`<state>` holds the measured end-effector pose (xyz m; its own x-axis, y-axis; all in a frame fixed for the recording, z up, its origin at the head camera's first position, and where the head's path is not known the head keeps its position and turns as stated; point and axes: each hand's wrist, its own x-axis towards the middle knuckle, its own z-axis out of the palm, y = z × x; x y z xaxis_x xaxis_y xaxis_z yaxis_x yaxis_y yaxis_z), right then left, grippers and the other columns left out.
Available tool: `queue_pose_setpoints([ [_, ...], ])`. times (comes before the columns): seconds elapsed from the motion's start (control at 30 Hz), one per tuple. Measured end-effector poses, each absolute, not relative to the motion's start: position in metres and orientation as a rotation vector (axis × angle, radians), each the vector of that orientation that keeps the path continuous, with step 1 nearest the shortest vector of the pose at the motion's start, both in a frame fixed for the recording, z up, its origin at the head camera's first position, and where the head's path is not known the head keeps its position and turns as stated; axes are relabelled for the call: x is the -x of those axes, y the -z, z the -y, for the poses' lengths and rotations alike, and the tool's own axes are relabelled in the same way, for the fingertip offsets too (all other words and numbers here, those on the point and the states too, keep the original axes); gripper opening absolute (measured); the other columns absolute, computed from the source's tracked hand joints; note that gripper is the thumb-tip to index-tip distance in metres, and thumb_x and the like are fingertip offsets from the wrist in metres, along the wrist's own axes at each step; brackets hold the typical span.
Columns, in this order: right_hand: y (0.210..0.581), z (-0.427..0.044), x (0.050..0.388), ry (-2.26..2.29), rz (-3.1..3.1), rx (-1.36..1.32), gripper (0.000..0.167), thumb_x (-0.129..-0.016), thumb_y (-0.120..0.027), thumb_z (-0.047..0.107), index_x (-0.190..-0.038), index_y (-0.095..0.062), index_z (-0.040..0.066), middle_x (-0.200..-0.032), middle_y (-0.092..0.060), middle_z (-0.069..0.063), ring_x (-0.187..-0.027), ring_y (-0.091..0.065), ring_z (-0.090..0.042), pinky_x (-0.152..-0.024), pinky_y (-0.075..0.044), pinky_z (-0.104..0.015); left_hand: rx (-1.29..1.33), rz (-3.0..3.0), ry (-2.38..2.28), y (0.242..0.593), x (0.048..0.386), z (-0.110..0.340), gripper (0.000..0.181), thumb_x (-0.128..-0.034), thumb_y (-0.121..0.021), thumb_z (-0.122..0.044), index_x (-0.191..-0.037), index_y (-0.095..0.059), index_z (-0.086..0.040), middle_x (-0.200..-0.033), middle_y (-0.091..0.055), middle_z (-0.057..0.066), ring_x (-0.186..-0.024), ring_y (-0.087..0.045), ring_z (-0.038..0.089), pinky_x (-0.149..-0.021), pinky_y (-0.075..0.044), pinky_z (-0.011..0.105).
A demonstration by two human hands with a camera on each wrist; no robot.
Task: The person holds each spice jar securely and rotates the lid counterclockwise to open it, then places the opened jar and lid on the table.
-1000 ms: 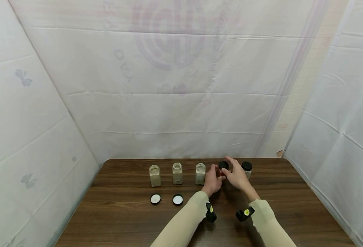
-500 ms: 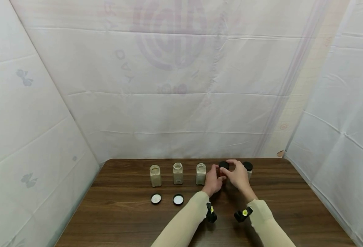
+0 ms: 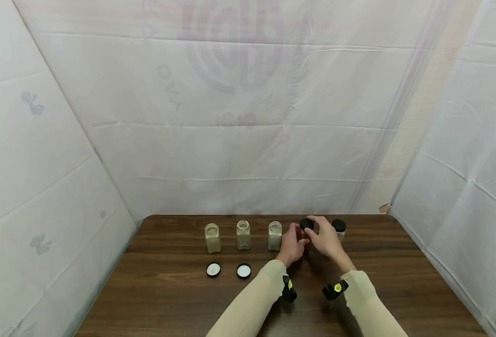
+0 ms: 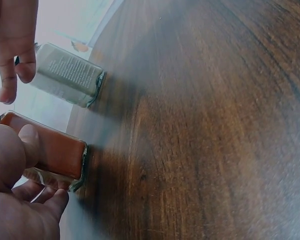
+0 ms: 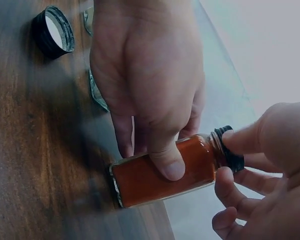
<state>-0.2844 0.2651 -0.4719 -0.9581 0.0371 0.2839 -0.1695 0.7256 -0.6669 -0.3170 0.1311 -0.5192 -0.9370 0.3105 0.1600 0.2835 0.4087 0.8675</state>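
My left hand (image 3: pixel 291 245) grips a square glass spice jar (image 5: pixel 137 182) filled with orange-red powder, its thumb across one face. The jar stands upright on the table. At its top, the fingers of my right hand (image 3: pixel 325 238) pinch the black screw lid (image 3: pixel 306 224). In the right wrist view some neck thread shows below the lid (image 5: pixel 234 159). Just right of that hand stands another jar (image 4: pixel 67 75) with pale contents, capped by a black lid (image 3: pixel 338 225). The head view mostly hides the red jar behind my fingers.
Left of my hands, uncapped jars with pale contents stand in a row: a left jar (image 3: pixel 212 239), a middle jar (image 3: pixel 243 236) and a near jar (image 3: pixel 275 237). Two upturned black lids, one left (image 3: pixel 213 269), one right (image 3: pixel 244 270), lie before them on the wooden table (image 3: pixel 155 290).
The right hand's fingers have shifted around the lid, curling in and then extending again. The left hand keeps its grip on the jar. The other jars have not moved.
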Motion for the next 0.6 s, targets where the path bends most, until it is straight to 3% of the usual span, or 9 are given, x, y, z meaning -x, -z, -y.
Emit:
queue_pose_setpoints([
  [0.2,0.4744,-0.2698,0.2863,-1.016,2.601,-0.035,0.037,-0.101,-0.048,-0.007,-0.134,-0.064,-0.001,-0.133,-0.061,-0.028,-0.06,-0.051,-0.025,-0.06,-0.04,-0.035,-0.543,-2.611,-1.559,0.5184,0.3155,-0.1346,0.035,-0.0993,-0.07,-0.015,-0.129,-0.052,-0.009,-0.119,-0.067,0.013,-0.114,-0.064,0.03,-0.093,-0.053,0.042],
  [0.3,0.4754,-0.2711,0.2862,-1.04,2.602,-0.036,0.039,-0.101,-0.048,-0.006,-0.138,-0.06,-0.001,-0.138,-0.058,-0.028,-0.063,-0.05,-0.022,-0.06,-0.04,-0.034,-0.529,-2.609,-1.563,0.5181,0.3155,-0.1359,0.036,-0.0996,-0.069,-0.015,-0.131,-0.051,-0.009,-0.122,-0.066,0.015,-0.116,-0.064,0.031,-0.095,-0.052,0.043],
  [0.5,0.4751,-0.2716,0.2842,-1.116,2.598,-0.02,0.041,-0.101,-0.05,-0.002,-0.141,-0.059,0.0,-0.141,-0.054,-0.029,-0.043,-0.037,-0.016,-0.045,-0.036,-0.029,-0.539,-2.625,-1.571,0.5195,0.3173,-0.1365,0.037,-0.0997,-0.069,-0.013,-0.132,-0.05,-0.006,-0.123,-0.066,0.018,-0.116,-0.064,0.033,-0.095,-0.052,0.045],
  [0.6,0.474,-0.2705,0.2831,-1.126,2.618,-0.014,0.044,-0.099,-0.052,0.001,-0.142,-0.058,0.002,-0.141,-0.053,-0.027,-0.046,-0.039,-0.015,-0.046,-0.037,-0.029,-0.546,-2.639,-1.568,0.5211,0.318,-0.1369,0.036,-0.0993,-0.069,-0.012,-0.13,-0.051,-0.006,-0.12,-0.066,0.017,-0.113,-0.065,0.032,-0.093,-0.053,0.044],
])
